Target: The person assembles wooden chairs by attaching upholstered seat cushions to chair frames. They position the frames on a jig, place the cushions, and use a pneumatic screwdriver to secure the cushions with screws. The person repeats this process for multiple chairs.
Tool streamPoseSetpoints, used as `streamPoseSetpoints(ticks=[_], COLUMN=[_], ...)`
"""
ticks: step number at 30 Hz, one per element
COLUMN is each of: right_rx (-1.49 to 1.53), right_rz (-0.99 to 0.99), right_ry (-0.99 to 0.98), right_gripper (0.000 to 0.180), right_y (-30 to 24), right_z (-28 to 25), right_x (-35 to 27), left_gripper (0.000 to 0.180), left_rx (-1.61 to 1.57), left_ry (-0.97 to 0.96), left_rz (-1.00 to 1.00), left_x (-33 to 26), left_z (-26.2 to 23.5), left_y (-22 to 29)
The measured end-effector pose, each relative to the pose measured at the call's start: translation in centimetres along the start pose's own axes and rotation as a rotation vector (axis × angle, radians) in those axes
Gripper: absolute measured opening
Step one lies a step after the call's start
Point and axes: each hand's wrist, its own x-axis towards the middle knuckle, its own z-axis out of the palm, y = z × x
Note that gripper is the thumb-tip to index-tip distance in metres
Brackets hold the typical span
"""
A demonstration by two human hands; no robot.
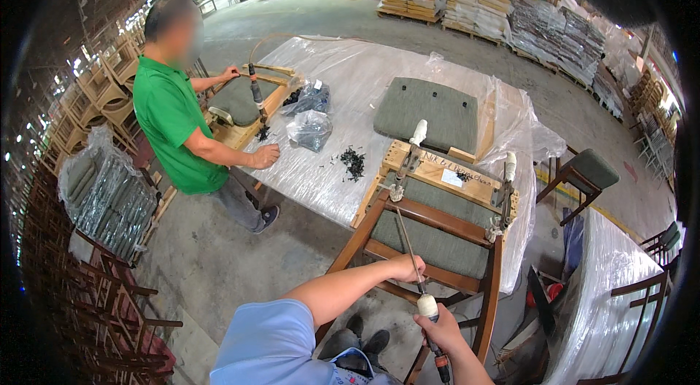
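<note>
My right hand [440,330] is wrapped round the body of a power screwdriver [427,305], which has white wrapping and a long thin bit [405,232]. Farther up, my left hand [405,268] is closed on the bit close to the tool. The bit slants away toward a corner of a brown wooden chair frame [357,235]. A grey-green cushion [430,243] shows within that frame. At its far end the frame meets a wooden jig [467,175], where two toggle clamps with white-wrapped handles, a left clamp [418,133] and a right clamp [510,166], stand.
A grey-green padded panel [429,111] and a pile of black screws [353,164] lie on the plastic-covered table [372,64]. To the left, a person in green [171,119] works at another jig. A chair [587,170] stands right; stacked chair frames [109,312] stand left.
</note>
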Motion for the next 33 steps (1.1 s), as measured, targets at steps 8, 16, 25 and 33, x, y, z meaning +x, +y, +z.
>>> streamPoseSetpoints(ticks=[8, 16, 25, 33], right_rx=[0.019, -0.035, -0.128, -0.147], right_rz=[-0.041, 0.008, 0.033, 0.021], right_ry=[0.013, 0.021, 0.014, 0.004], right_gripper=[0.043, 0.051, 0.056, 0.058], right_y=[0.6, 0.6, -0.1, -0.4], right_z=[-0.1, -0.2, -0.4, -0.6], right_x=[0.2, 0.5, 0.0, -0.4], left_gripper=[0.030, 0.026, 0.028, 0.025], left_rx=[-0.022, 0.026, -0.002, -0.029], left_ry=[0.007, 0.024, -0.009, 0.008], left_rz=[0.010, 0.021, 0.005, 0.000], left_x=[0.3, 0.5, 0.5, 0.8], left_z=[0.4, 0.7, 0.7, 1.5], left_y=[-0.4, -0.4, -1.0, -1.6])
